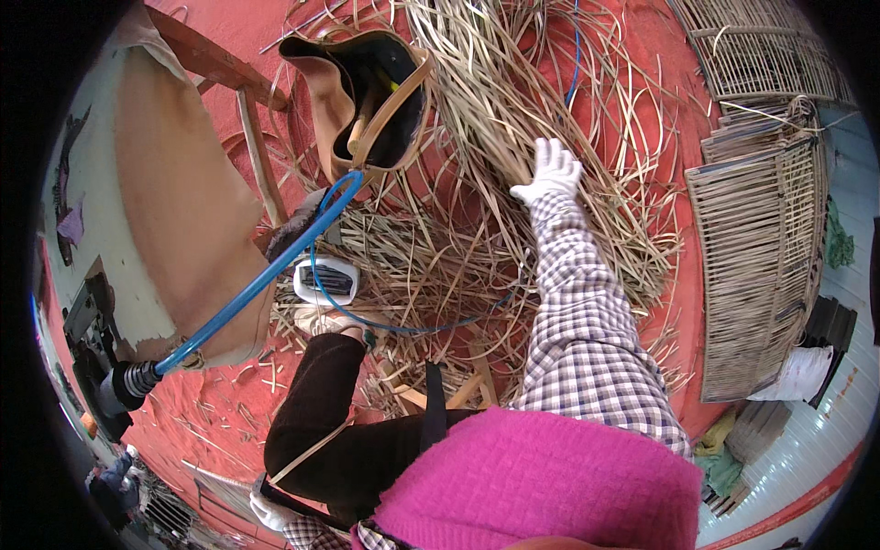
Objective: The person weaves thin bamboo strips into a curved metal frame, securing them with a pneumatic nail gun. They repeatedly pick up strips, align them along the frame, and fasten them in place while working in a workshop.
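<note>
My right hand (553,170), in a white glove, reaches forward with its fingers spread on a long bundle of tan cane strips (486,101). My left hand (268,507), gloved too, is low at the left beside my knee, its fingers curled at a dark, narrow piece (298,504). What exactly it grips is hard to make out. A single pale strip (312,456) slants across my trouser leg just above that hand.
A brown leather bag (321,101) with tools inside stands ahead. A blue hose (266,275) arcs from a machine at left. A white-rimmed object (327,280) sits by my foot among loose strips. Woven cane panels (756,266) stack at right on the red floor (674,55).
</note>
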A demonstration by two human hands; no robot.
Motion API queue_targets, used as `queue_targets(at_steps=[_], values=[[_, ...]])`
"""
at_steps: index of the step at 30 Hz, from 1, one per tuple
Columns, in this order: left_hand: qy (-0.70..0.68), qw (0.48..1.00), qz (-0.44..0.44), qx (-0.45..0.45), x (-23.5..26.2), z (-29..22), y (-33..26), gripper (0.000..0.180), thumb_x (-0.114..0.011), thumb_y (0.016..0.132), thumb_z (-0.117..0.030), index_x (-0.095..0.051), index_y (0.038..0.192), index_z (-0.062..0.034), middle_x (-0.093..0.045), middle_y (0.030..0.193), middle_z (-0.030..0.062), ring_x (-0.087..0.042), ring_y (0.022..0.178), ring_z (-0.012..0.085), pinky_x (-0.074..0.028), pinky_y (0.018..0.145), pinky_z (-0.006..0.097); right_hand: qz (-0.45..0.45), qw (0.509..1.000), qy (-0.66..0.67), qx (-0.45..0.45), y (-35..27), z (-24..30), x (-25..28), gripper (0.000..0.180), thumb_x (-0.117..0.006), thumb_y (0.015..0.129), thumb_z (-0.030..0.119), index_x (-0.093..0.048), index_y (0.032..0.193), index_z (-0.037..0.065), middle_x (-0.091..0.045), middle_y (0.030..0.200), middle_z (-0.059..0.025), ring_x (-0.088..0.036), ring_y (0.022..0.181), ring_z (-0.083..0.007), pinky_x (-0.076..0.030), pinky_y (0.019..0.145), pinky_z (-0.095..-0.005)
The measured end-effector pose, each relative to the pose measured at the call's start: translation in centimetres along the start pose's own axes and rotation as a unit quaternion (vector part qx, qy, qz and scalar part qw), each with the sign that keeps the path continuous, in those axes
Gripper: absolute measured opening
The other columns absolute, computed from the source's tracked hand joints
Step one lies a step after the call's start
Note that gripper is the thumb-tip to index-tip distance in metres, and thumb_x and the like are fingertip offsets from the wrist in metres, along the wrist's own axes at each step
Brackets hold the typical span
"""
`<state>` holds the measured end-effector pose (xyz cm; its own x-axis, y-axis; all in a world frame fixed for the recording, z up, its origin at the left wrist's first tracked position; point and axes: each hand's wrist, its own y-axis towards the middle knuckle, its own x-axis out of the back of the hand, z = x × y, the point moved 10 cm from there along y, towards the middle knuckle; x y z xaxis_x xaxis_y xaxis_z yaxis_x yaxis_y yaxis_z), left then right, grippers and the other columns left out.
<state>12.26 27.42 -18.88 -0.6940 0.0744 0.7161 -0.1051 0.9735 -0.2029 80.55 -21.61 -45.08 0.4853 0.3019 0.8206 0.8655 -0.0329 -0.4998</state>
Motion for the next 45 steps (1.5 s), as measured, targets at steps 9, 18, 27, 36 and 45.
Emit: queue_targets(at_steps=[9, 18, 27, 36, 45], values=[[-0.016, 0.996, -0.077, 0.032, 2.0, 0.8, -0.2, 0.034, -0.053, 0.092, -0.035, -0.066, 0.095, -0.0031, -0.064, 0.094, 0.0057, -0.059, 0.083, 0.0184, -0.048, 0.077, 0.032, 0.176, 0.917, 0.309, -0.181, 2.0, -5.6, -3.1, 0.118, -0.075, 0.065, 0.06, -0.006, 0.149, 0.016, -0.025, 0.151, -0.0154, -0.024, 0.14, -0.0305, -0.023, 0.113, -0.0472], [-0.035, 0.999, -0.024, 0.028, 3.0, 2.0, 1.8, 0.046, -0.054, 0.092, -0.039, -0.059, 0.115, 0.0008, -0.061, 0.112, 0.013, -0.057, 0.098, 0.0247, -0.045, 0.088, 0.035, 0.145, 0.982, 0.106, -0.062, -3.9, 3.7, -6.2, 0.111, -0.078, 0.064, 0.055, -0.016, 0.145, 0.012, -0.04, 0.14, -0.0134, -0.04, 0.13, -0.0268, -0.026, 0.108, -0.0434], [0.017, 0.999, 0.016, -0.044, 2.3, -1.1, 0.5, 0.039, -0.044, 0.092, -0.031, -0.071, 0.097, -0.0029, -0.063, 0.097, 0.0066, -0.056, 0.09, 0.0195, -0.045, 0.082, 0.033, 0.196, 0.932, 0.305, 0.026, -0.6, -1.0, -2.1, 0.061, -0.068, 0.072, 0.025, -0.052, 0.127, 0.003, -0.057, 0.123, -0.0182, -0.055, 0.113, -0.028, -0.041, 0.1, -0.0306], [0.04, 0.994, 0.014, -0.103, 5.5, 1.4, 5.1, 0.041, -0.05, 0.093, -0.046, -0.064, 0.087, -0.0087, -0.056, 0.073, -0.0022, -0.048, 0.061, 0.0101, -0.04, 0.054, 0.024, 0.167, 0.899, 0.395, 0.089, -0.7, -7.1, 7.9, 0.056, -0.064, 0.08, 0.034, -0.051, 0.122, 0.0, -0.062, 0.108, -0.0163, -0.06, 0.097, -0.0275, -0.05, 0.086, -0.0377], [0.326, 0.9, -0.07, -0.279, 2.4, -18.0, -1.6, 0.041, -0.055, 0.094, -0.033, -0.058, 0.112, 0.0038, -0.062, 0.109, 0.0145, -0.06, 0.096, 0.0254, -0.047, 0.086, 0.035, 0.069, 0.976, 0.187, 0.088, -8.3, -6.3, 9.4, 0.029, -0.053, 0.089, 0.023, -0.053, 0.108, 0.001, -0.064, 0.098, -0.0225, -0.063, 0.094, -0.0345, -0.05, 0.083, -0.0422]])
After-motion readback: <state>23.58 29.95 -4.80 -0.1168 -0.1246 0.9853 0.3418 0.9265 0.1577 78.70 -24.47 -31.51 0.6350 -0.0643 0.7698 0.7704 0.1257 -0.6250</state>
